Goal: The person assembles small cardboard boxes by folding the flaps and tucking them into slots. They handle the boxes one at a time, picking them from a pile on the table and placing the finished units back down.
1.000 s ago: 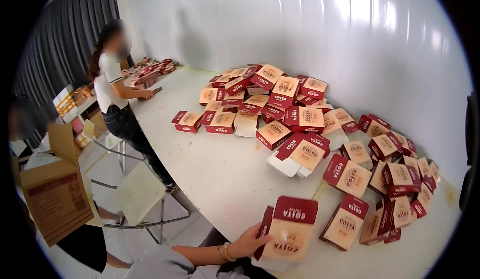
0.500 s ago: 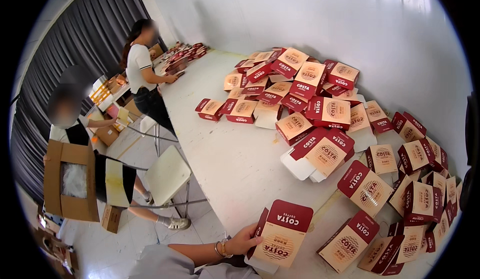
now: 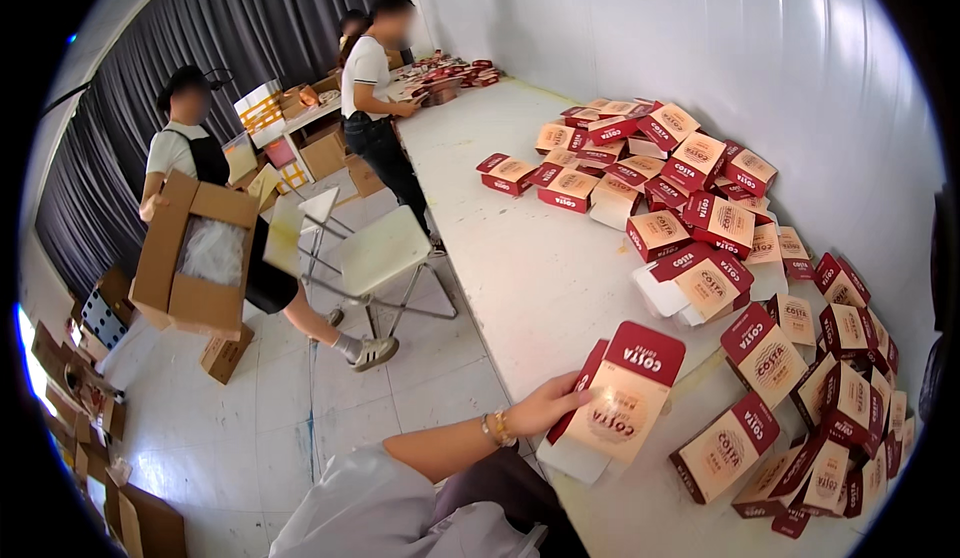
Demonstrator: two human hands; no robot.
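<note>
My left hand (image 3: 553, 405), with a bracelet on its wrist, grips a flat-fronted maroon and beige carton (image 3: 622, 398). The thumb lies on the carton's printed front and the other fingers are behind it. At its lower end the carton's white inner card shows. I hold it tilted above the table's near edge. Right of it, a similar carton (image 3: 725, 448) lies on the white table (image 3: 520, 288). Another carton with white flaps sticking out (image 3: 700, 283) lies beyond it. My right hand is out of view.
Many more such cartons (image 3: 695, 163) are heaped along the wall side of the table. On the left a person (image 3: 182, 153) carries a brown cardboard box (image 3: 195, 253). A white folding chair (image 3: 385, 248) stands beside the table. Another person (image 3: 372, 88) stands at its far end.
My view has swung left, so the table sits further right. My left hand still holds the carton. The person with the cardboard box shows more fully, and a third person appears at the back.
</note>
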